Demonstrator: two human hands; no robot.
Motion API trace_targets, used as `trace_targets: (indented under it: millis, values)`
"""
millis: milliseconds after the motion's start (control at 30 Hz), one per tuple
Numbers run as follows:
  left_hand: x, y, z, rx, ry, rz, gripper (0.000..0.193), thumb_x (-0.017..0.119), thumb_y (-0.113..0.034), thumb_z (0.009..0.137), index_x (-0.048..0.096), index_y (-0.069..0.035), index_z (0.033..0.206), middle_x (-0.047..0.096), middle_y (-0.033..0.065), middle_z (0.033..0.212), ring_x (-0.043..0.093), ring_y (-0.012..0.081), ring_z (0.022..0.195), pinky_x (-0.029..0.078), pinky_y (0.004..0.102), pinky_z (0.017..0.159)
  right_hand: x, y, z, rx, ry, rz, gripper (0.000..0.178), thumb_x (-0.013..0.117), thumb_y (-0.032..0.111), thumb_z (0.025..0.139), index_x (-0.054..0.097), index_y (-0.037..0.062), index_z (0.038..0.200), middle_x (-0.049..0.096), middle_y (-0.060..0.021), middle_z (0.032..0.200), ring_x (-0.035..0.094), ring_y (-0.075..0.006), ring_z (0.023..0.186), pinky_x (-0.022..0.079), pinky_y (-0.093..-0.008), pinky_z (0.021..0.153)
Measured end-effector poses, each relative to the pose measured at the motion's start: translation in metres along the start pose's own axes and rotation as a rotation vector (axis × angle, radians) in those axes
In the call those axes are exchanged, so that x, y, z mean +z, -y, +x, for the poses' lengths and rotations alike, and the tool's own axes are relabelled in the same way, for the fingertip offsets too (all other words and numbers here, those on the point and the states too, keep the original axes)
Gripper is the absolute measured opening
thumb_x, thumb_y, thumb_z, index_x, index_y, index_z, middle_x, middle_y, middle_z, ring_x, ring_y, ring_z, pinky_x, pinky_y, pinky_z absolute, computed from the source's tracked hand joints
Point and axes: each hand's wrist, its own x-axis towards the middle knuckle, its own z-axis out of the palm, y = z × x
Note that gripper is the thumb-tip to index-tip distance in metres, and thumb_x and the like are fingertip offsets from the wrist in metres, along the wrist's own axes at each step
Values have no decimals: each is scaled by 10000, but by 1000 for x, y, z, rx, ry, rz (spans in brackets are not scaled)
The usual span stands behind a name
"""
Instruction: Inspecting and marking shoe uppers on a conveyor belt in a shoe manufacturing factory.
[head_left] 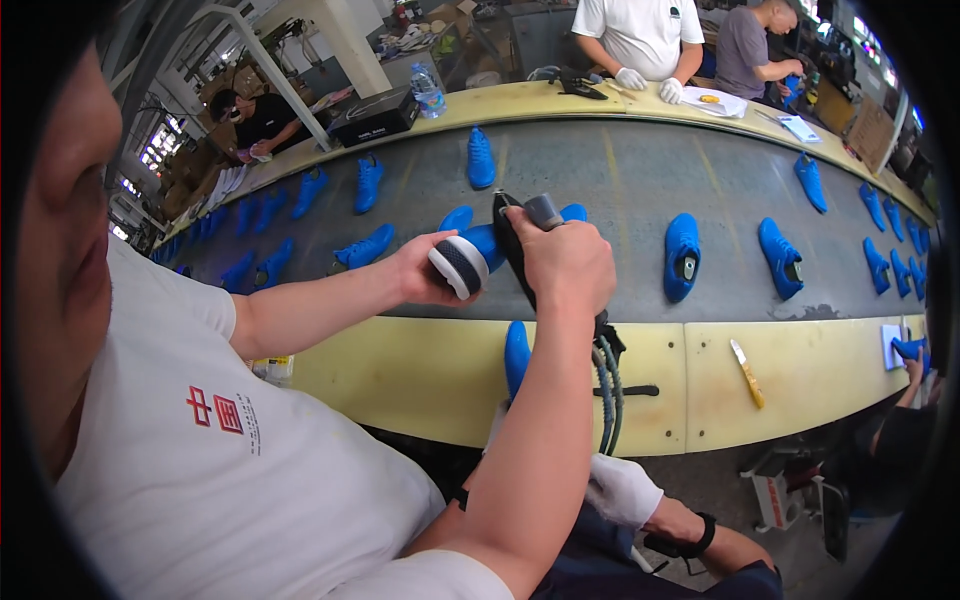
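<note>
My right hand [625, 490], in a white glove with a black band at the wrist, rests low beside the table edge; its fingertips are hidden behind a co-worker's arm. Only a sliver of my white-gloved left hand [496, 428] shows past that arm, at the lower end of a blue shoe [516, 360]; whether it grips the shoe is hidden. Leaning in from the left, the co-worker in a white T-shirt holds another blue shoe [484, 243] with a white and dark sole in one bare hand. Their other hand grips a black handheld tool [512, 245] beside a grey cylinder [543, 212].
Hoses [606, 390] hang over the pale yellow table edge [640, 340]. A knife with a yellow handle [749, 378] lies on the right. Beyond runs a grey conveyor [600, 170] carrying several blue shoes. More people work opposite, near a water bottle [428, 92] and a black box [373, 117].
</note>
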Motion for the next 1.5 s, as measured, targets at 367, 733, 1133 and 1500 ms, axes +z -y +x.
trace_targets:
  millis: [367, 733, 1133, 1500]
  values:
    - [25, -198, 52, 373, 285, -424, 336, 655, -401, 958, 825, -174, 1138, 771, 52, 1221, 690, 298, 1194, 352, 702, 1074, 39, -62, -13, 97, 24, 591, 481, 539, 275, 1096, 533, 65, 1529, 477, -135, 1637, 417, -317, 1508, 290, -425, 1274]
    - [73, -183, 4, 482, -423, -333, 439, 731, -352, 970, 613, -275, 1386, 599, -20, 1366, 516, 208, 1345, 517, 483, 1098, -43, -40, -26, 109, -210, -195, 189, 700, 164, 961, 713, 58, 1116, 722, -182, 1015, 711, -409, 966, 576, -484, 832]
    - [163, -89, -139, -257, -64, -2315, 588, 299, -564, 1119, 568, -146, 1434, 671, 73, 1259, 671, 201, 1051, 545, 369, 587, -107, -138, 106, 400, -626, -330, 517, 743, 313, 947, 593, 2, 1332, 707, -280, 1188, 679, -450, 1138, 543, -498, 963]
    - [170, -121, -126, -862, 475, -2579, 720, 363, -707, 1061, 569, -79, 1345, 721, 101, 996, 714, 211, 725, 456, 323, 421, -88, -72, 47, 265, -568, -75, 398, 870, 243, 877, 641, 0, 1093, 744, -235, 926, 755, -377, 880, 584, -418, 794]
